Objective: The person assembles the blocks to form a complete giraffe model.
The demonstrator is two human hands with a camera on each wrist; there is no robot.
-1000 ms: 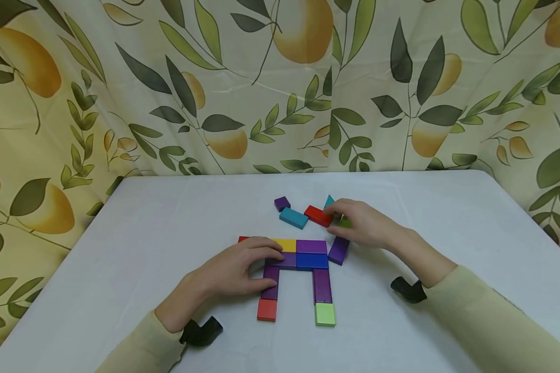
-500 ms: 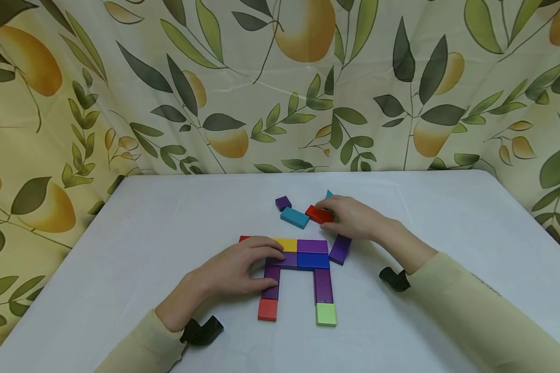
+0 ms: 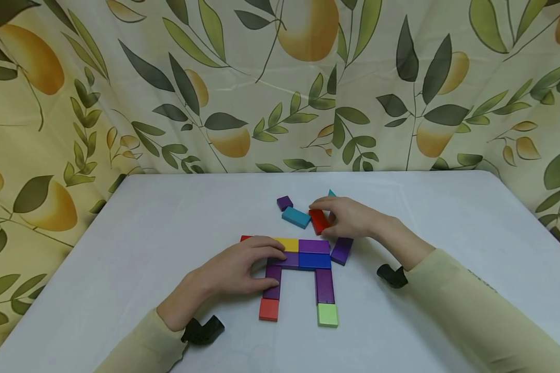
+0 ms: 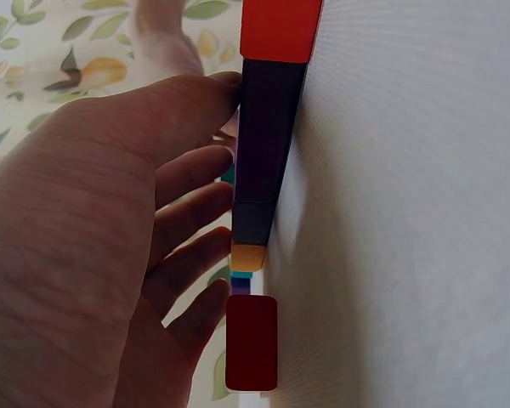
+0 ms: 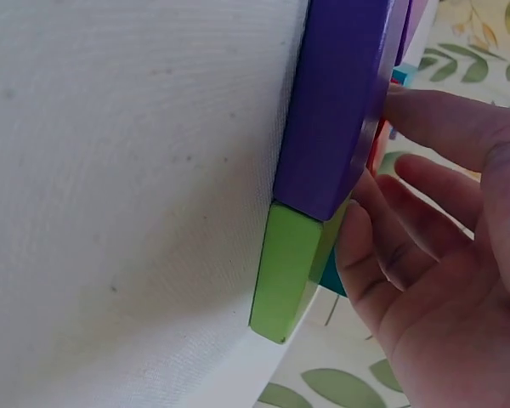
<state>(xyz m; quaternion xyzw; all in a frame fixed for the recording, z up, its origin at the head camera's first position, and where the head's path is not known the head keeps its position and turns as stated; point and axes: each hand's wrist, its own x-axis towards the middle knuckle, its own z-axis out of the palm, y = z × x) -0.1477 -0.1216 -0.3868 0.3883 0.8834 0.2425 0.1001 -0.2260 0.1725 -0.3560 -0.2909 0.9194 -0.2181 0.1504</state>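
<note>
My right hand [image 3: 354,217] pinches a red block [image 3: 318,221] between thumb and fingers at the back of the table. My left hand [image 3: 233,267] rests with loosely bent fingers on the left side of an arrangement of flat blocks. That arrangement has a yellow block [image 3: 288,244], a purple block [image 3: 314,246] and a blue block [image 3: 315,260] on top. Two purple legs end in a red square [image 3: 268,310] and a light green square [image 3: 327,315]. In the left wrist view the thumb touches a dark purple block [image 4: 266,127].
Loose blocks lie behind the arrangement: a dark purple cube [image 3: 284,202], a light blue block [image 3: 296,217] and a blue triangle tip [image 3: 332,193]. A purple block [image 3: 342,251] leans against the right side. The right wrist view shows a green block [image 5: 286,268] beside the right fingers.
My right hand has shifted slightly left, from the green block onto the red one. The red block has turned from lying slantwise to pointing more toward me. My left hand stays put.
</note>
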